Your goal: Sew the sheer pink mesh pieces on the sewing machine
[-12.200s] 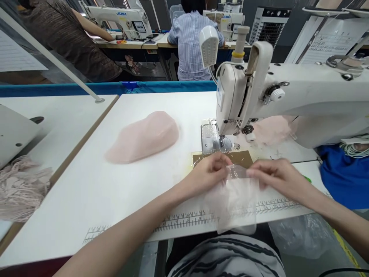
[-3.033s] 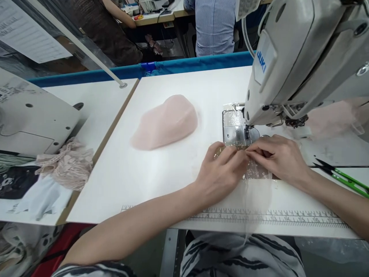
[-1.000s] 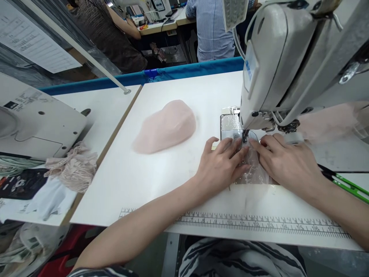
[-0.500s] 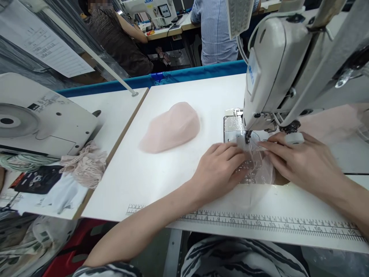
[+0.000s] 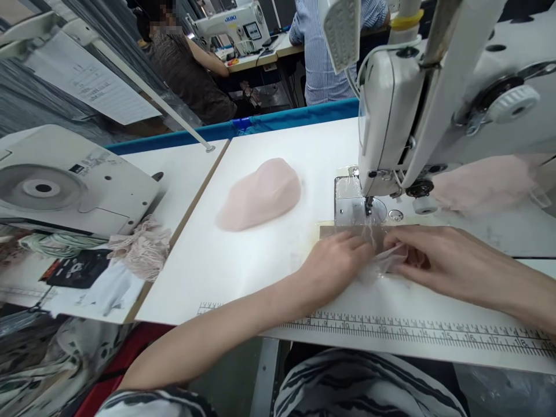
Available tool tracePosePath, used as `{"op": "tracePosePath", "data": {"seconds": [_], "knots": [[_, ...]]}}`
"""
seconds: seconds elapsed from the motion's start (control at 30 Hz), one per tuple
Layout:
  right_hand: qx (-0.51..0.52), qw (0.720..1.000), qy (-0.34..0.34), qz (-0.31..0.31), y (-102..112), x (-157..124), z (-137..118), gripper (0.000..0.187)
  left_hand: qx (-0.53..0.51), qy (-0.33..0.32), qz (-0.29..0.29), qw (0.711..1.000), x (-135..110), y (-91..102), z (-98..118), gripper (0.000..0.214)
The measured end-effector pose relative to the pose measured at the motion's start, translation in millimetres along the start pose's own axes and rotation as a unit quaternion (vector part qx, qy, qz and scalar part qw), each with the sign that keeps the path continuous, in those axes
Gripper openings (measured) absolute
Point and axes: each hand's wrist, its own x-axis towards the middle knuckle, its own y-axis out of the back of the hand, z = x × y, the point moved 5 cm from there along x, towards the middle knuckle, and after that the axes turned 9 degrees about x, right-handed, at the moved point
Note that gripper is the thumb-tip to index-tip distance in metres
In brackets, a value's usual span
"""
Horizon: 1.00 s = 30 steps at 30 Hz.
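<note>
A small sheer, pale piece of fabric [image 5: 388, 259] lies on the white table [image 5: 269, 255] just in front of the sewing machine's needle plate [image 5: 347, 205]. My left hand [image 5: 336, 267] rests on its left side with fingers curled onto it. My right hand [image 5: 428, 255] comes in from the right, fingers pinched on the fabric's right edge. Both hands sit a little back from the needle and presser foot [image 5: 369, 204] of the white sewing machine [image 5: 434, 98].
A pink pile of fabric [image 5: 260, 194] lies to the left on the table, more pink fabric [image 5: 482, 185] behind the machine arm. A ruler strip [image 5: 412, 330] runs along the front edge. A side table holds another machine [image 5: 65, 185] and lace scraps [image 5: 141, 249]. Other people sit at the back.
Both hands have drawn the sheer piece back from under the presser foot toward me. The view has tilted up slightly.
</note>
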Motion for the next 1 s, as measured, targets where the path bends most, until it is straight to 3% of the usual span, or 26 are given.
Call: {"op": "tracePosePath", "data": {"seconds": [0.1, 0.23, 0.3, 0.37, 0.47, 0.6, 0.9, 1.0], "knots": [[-0.006, 1.000, 0.018, 0.002, -4.3, 1.5, -0.6, 0.025, -0.100, 0.050, 0.011, 0.994, 6.1, 9.7, -10.9, 0.031], [-0.113, 0.977, 0.060, 0.169, 7.1, 1.3, -1.9, 0.036, -0.165, 0.104, -0.010, 0.981, 16.1, 25.1, -21.4, 0.021], [-0.139, 0.961, 0.064, 0.231, 11.9, 0.8, -1.5, 0.034, -0.157, 0.123, -0.033, 0.979, 23.4, 29.5, -28.6, 0.040], [-0.135, 0.956, 0.051, 0.255, 13.2, 2.0, 1.2, 0.032, -0.144, 0.125, -0.082, 0.978, 30.6, 27.2, -36.0, 0.046], [-0.099, 0.966, 0.010, 0.240, 10.0, 5.8, 7.4, 0.036, -0.139, 0.130, -0.128, 0.973, 37.3, 19.4, -46.1, 0.030], [-0.083, 0.971, -0.011, 0.225, 7.6, 9.3, 8.3, 0.038, -0.143, 0.134, -0.127, 0.972, 38.5, 16.0, -51.0, 0.020], [-0.060, 0.983, -0.029, 0.173, 1.5, 12.0, 11.3, 0.042, -0.226, 0.116, -0.101, 0.962, 31.4, 18.0, -52.7, 0.037], [-0.067, 0.985, -0.025, 0.155, -0.8, 10.0, 11.2, 0.038, -0.212, 0.099, -0.088, 0.968, 26.9, 16.5, -51.4, 0.041]]}}
